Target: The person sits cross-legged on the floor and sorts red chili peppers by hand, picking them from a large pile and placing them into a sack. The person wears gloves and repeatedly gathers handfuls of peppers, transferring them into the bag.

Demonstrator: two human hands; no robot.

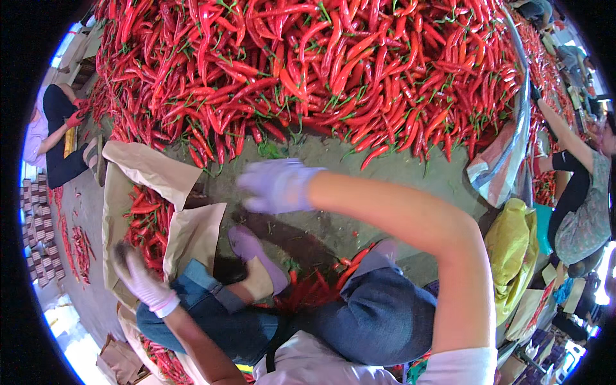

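Note:
A large pile of red chili peppers (308, 72) with green stems spreads over the concrete floor before me. At the left stands a paper-lined box (113, 211) partly filled with red chilies (149, 216). My left hand (139, 279), in a whitish glove with dark fingertips, is at the near side of this box, above its edge; I cannot tell if it touches anything. My right hand (276, 186), in a pale purple glove, is blurred over the floor between the box and the pile; no pepper shows in it. More chilies (313, 288) lie between my legs.
A person in red gloves (36, 144) sits at the left, another (582, 207) at the right. A striped plastic sheet (500, 163) borders the pile's right side, with a yellow woven sack (512, 255) near it. Another paper-lined container (130, 322) of chilies is beside my left knee.

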